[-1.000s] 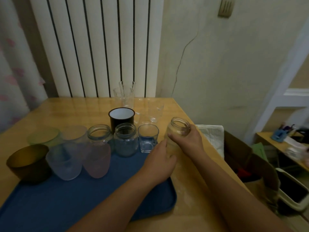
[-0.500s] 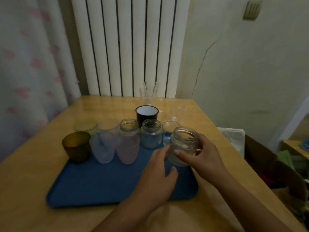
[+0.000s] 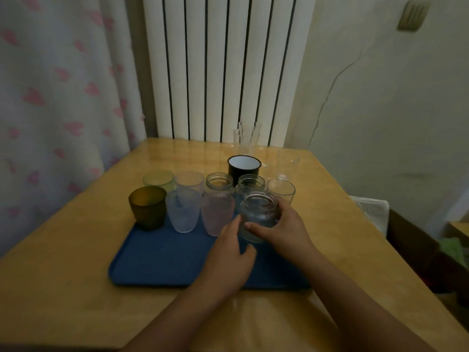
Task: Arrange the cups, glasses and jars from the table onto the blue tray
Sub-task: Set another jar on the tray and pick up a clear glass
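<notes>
My right hand (image 3: 284, 224) grips a clear glass jar (image 3: 258, 212) over the right part of the blue tray (image 3: 162, 260). My left hand (image 3: 228, 255) hovers over the tray with fingers apart, its fingertips touching the jar's left side. On the tray stand an amber cup (image 3: 147, 207), a frosted blue cup (image 3: 182, 212), a frosted pink cup (image 3: 217, 214), two other jars (image 3: 219, 182) (image 3: 250, 182) and a square clear glass (image 3: 281, 190). A black mug with a white inside (image 3: 243, 166) stands just behind them.
A green cup (image 3: 158, 179) and a pale cup (image 3: 189, 180) sit at the tray's far left. Tall clear glasses (image 3: 247, 138) and another clear glass (image 3: 286, 163) stand on the wooden table (image 3: 63, 250) near the radiator. A box and clutter lie past the table's right edge.
My right hand has carried the jar leftward from the table beside the tray to over the tray. My left hand stays next to it. The camera view has shifted left.
</notes>
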